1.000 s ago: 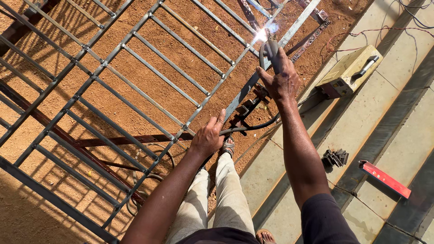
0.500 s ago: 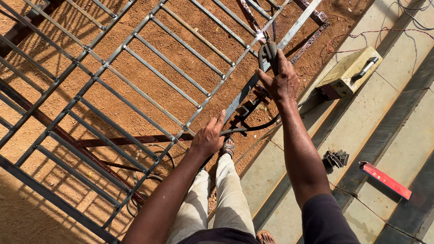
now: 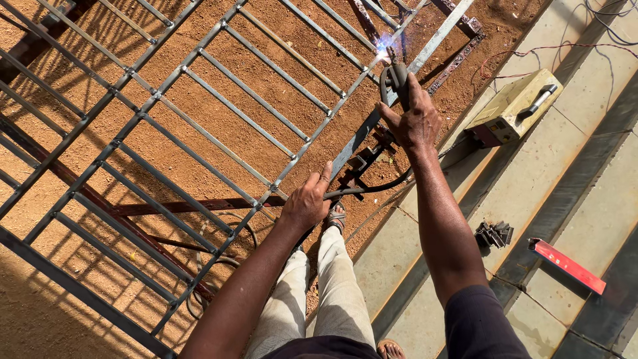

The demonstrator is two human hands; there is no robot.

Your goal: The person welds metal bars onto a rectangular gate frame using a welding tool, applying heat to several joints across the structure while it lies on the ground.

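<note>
1. Head view: a grey steel gate frame [image 3: 199, 133] is seen laid flat over red dirt, filling the left and far scene.
2. An electrode holder [image 3: 397, 83] is gripped in the clenched right hand [image 3: 415, 119], sparking at a far joint.
3. The left hand [image 3: 307, 203] is pressed open on a near rail, fingers spread, grasping nothing.
4. The frame is judged heavy and stiff; cool rails away from the weld are best gripped.
5. A welding machine [image 3: 515, 106] is set at right.

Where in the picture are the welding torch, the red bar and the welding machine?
welding torch [image 3: 397, 81], head view, dark handle above right hand.
red bar [image 3: 568, 266], head view, middle of its flat face.
welding machine [image 3: 510, 108], head view, yellowish top panel.
</note>
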